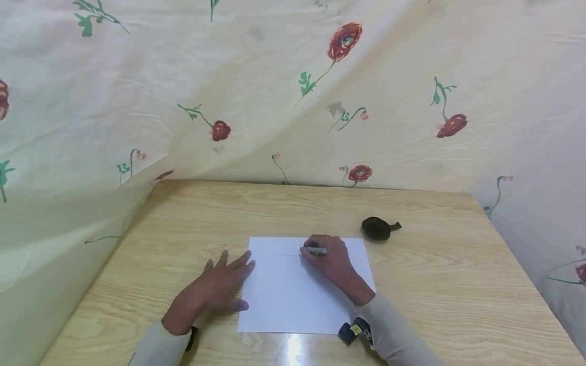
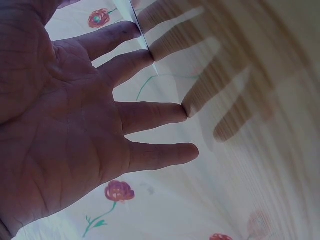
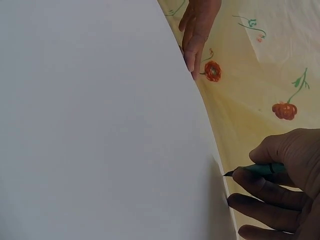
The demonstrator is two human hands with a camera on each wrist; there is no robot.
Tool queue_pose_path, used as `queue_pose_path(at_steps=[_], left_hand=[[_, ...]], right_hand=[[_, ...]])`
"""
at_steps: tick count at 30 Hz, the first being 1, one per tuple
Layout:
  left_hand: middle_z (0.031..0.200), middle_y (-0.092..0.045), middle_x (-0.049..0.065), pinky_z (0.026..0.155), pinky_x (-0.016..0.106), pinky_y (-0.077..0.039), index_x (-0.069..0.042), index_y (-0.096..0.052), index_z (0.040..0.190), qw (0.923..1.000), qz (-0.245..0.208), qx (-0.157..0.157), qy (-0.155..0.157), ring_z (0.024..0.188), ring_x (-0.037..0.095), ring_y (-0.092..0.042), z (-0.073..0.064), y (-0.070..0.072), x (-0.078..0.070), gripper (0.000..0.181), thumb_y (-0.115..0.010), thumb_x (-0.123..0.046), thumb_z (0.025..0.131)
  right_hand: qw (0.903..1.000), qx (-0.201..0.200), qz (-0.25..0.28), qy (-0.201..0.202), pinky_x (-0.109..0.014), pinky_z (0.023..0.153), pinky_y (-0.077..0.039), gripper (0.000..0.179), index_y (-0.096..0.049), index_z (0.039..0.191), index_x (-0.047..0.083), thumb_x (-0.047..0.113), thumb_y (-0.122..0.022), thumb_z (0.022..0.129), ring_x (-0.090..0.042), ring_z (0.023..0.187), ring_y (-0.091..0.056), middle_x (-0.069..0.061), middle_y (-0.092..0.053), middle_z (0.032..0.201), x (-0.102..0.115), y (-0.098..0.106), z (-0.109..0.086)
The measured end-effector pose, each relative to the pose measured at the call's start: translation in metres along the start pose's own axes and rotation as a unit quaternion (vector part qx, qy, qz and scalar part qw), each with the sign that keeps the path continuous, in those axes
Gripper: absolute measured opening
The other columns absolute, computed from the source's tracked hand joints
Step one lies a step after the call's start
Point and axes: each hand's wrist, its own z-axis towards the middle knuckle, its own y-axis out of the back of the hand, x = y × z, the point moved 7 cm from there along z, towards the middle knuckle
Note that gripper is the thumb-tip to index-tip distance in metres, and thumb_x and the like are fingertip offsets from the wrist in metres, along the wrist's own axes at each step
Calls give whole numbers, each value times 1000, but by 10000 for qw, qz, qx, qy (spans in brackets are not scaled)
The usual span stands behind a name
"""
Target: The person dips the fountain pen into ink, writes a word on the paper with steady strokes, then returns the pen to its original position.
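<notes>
A white sheet of paper point(image 1: 284, 295) lies on the wooden table, with a thin horizontal line point(image 1: 285, 255) drawn on its upper part. My right hand point(image 1: 331, 258) pinches a green-grey pen point(image 1: 317, 250) between thumb and fingers. In the right wrist view the dark tip of that pen point(image 3: 262, 169) meets the paper point(image 3: 110, 120). With fingers spread and straight, my left hand point(image 1: 215, 290) rests at the sheet's left edge. The left wrist view shows the palm of this left hand point(image 2: 80, 105), its fingertips touching the table and the paper's edge.
Beyond the paper's upper right corner sits a small dark round object with a short handle point(image 1: 376, 229). A flowered cloth point(image 1: 256, 91) hangs behind the wooden table point(image 1: 435, 264) and along its sides. Each wrist wears a dark strap.
</notes>
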Motion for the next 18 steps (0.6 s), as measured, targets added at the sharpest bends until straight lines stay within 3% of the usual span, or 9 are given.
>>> queue_pose_path(at_steps=[18], left_hand=[[162, -28, 13, 101, 80, -19, -8, -43, 151, 10000, 65, -8, -12, 139, 62, -18, -2, 2, -3, 88, -82, -40, 80]], right_hand=[[9999, 9, -108, -33, -28, 55, -48, 7, -75, 76, 16, 12, -78, 80, -5, 57, -56, 9, -68, 67, 3, 1, -6]])
